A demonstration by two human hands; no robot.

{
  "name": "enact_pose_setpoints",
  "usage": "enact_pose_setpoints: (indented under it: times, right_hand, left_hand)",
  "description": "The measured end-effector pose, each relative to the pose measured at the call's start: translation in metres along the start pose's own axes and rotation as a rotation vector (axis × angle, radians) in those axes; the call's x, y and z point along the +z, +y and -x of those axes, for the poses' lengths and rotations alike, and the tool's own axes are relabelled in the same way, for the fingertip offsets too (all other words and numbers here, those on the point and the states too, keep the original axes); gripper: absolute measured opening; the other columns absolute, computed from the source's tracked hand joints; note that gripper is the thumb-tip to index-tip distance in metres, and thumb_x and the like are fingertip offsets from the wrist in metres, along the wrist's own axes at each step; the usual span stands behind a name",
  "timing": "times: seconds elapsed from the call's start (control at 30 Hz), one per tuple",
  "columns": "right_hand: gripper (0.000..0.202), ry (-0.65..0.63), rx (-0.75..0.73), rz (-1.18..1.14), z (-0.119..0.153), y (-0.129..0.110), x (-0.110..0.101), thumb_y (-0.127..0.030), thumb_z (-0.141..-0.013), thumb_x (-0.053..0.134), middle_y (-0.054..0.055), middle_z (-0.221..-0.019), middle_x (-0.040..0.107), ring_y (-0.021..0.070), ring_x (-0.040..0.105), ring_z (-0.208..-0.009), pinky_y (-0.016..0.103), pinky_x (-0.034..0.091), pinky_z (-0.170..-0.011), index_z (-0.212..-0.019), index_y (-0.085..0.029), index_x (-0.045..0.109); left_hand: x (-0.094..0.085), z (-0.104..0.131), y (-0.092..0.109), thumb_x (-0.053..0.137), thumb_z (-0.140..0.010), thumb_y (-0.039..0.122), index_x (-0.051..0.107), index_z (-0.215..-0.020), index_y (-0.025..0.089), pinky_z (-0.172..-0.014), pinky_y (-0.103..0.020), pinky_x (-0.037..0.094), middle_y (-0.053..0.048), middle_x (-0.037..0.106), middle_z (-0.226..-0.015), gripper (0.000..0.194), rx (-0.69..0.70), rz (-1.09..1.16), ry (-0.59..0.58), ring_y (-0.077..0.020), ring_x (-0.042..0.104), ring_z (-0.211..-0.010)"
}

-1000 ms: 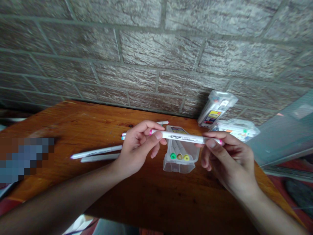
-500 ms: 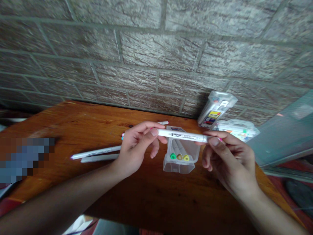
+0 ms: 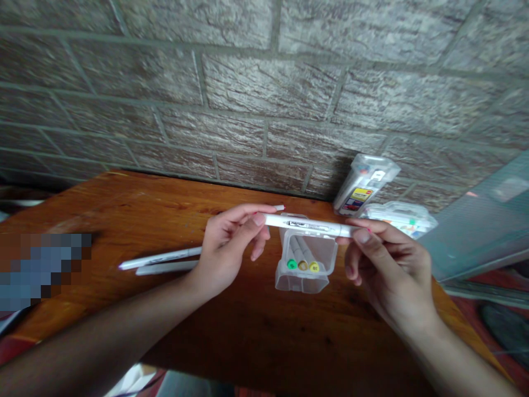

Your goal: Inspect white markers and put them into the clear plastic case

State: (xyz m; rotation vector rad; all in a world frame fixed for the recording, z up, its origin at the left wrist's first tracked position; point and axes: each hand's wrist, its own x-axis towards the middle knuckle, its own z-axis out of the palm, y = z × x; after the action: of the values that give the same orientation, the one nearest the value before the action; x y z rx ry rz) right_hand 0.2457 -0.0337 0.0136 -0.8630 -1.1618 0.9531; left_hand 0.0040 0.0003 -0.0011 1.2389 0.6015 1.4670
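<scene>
A white marker (image 3: 308,225) with dark print lies level between my two hands. My left hand (image 3: 231,248) pinches its left end between thumb and fingers. At the other end, the thumb and fingers of my right hand (image 3: 390,264) grip it, with a bit of pink showing there. Below and behind the marker stands a clear plastic case (image 3: 303,282), its lid raised. Inside it lie a green-ended marker (image 3: 291,263), a brown-ended marker (image 3: 303,265) and a yellow-ended marker (image 3: 314,267).
Loose markers (image 3: 161,257) lie left of my left hand on the wooden table (image 3: 165,204); another marker tip (image 3: 280,208) shows behind it. A filled clear case (image 3: 366,184) stands upright by the brick wall (image 3: 264,82), with a second clear case (image 3: 407,220) nearby.
The held marker has shifted slightly and tilts a little more down to the right. My left hand has moved slightly left. Both hands keep their hold.
</scene>
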Motion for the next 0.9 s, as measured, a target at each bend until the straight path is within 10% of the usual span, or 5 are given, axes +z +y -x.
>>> enact_pose_setpoints:
  times: [0.9]
  right_hand:
    - [0.021,-0.047,-0.033,-0.065,0.0009,-0.0031,0.0004,-0.025,-0.099,0.072,0.008,-0.089,0.085,0.0113,0.065,-0.042,0.019,0.05,-0.034,-0.113,-0.022,0.087]
  left_hand:
    - [-0.0031,-0.002,-0.0017,0.071,-0.1,0.028,0.086,-0.113,0.019,-0.044,-0.02,0.041,-0.003,0.071,-0.074,0.022,0.022,0.105,0.008,-0.0075,0.054,-0.046]
